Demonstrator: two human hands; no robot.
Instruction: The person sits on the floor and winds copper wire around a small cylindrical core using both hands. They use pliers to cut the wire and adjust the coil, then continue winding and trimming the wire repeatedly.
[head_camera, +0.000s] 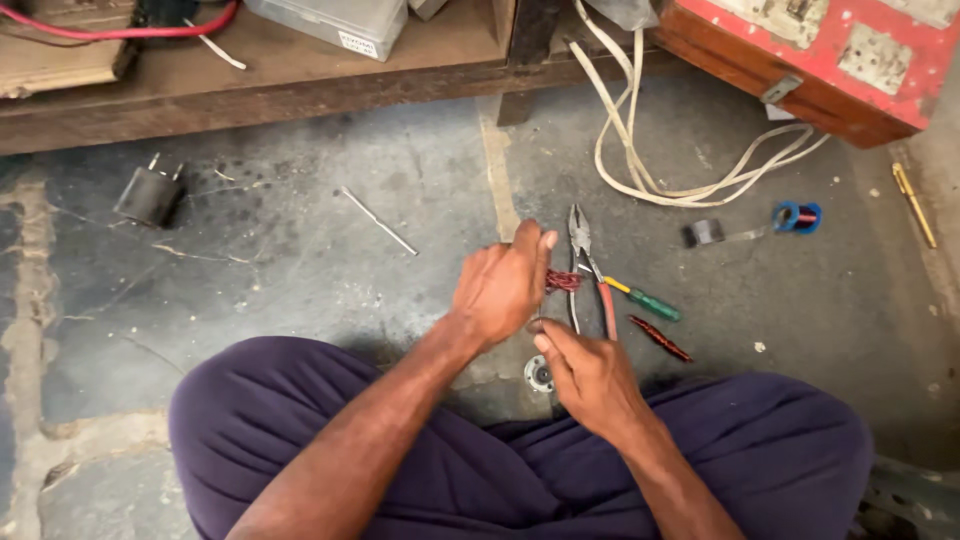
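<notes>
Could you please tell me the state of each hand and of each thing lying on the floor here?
left hand: closed around the reddish wire bundle.
right hand: fingers curled, grip hidden.
pliers: lying flat, jaws shut.
green screwdriver: lying loose.
white cord: loosely looped.
black plug: unplugged, prongs up.

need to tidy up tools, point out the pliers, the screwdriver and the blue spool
pliers (580, 235), head view, on the metal jaws
screwdriver (655, 304), head view, on the green handle
blue spool (797, 216), head view, on the blue rim
</notes>
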